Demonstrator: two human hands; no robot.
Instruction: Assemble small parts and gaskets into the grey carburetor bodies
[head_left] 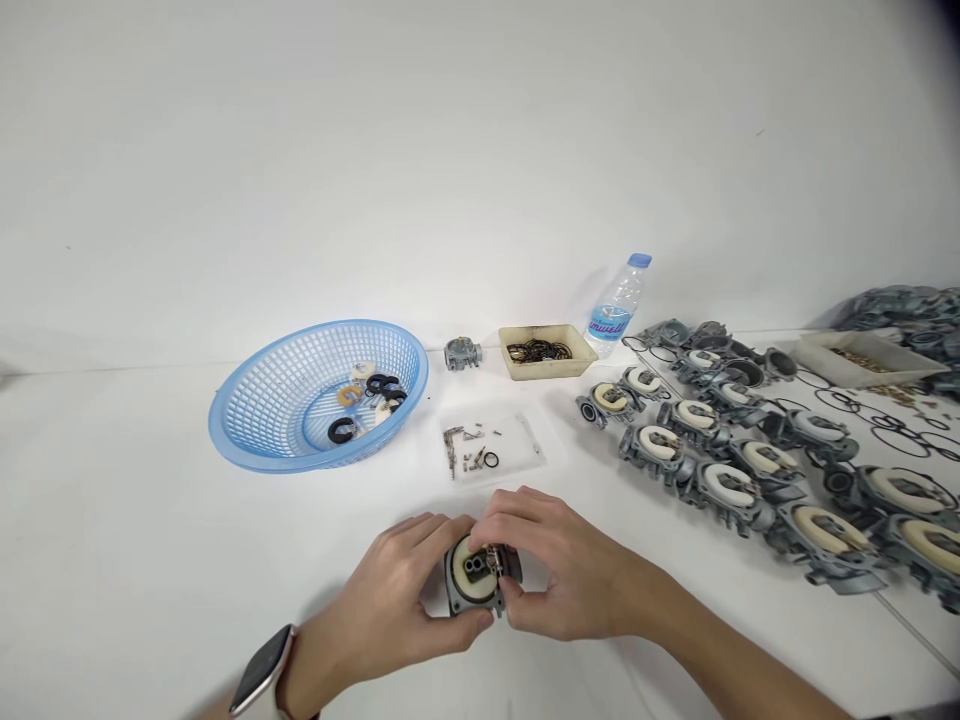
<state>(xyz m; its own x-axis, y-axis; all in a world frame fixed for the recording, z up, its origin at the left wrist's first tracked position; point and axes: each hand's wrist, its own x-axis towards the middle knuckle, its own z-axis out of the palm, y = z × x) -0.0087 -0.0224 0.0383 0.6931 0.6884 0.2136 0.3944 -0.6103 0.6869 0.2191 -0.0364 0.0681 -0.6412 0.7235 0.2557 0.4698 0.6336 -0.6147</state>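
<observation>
A grey metal carburetor [459, 597] sits at the front middle of the table, its open side up, with a cream ring-shaped float [464, 578] inside. My left hand [397, 600] grips the body from the left, fingers behind and thumb along the front edge. From the right, my right hand [555, 570] closes on the same part, its index finger by the float and its thumb at the metal hinge side. Its fingertips hide any small piece between them. Beyond the hands, a clear tray [517, 455] carries small metal parts and a black O-ring [491, 460].
A blue basket [255, 400] with loose floats stands left. Behind are a lone carburetor [462, 352], a cream tray [551, 370] of black rings and a water bottle [616, 308]. Rows of carburetors [727, 490] fill the right, near another tray [847, 368] and scattered rings.
</observation>
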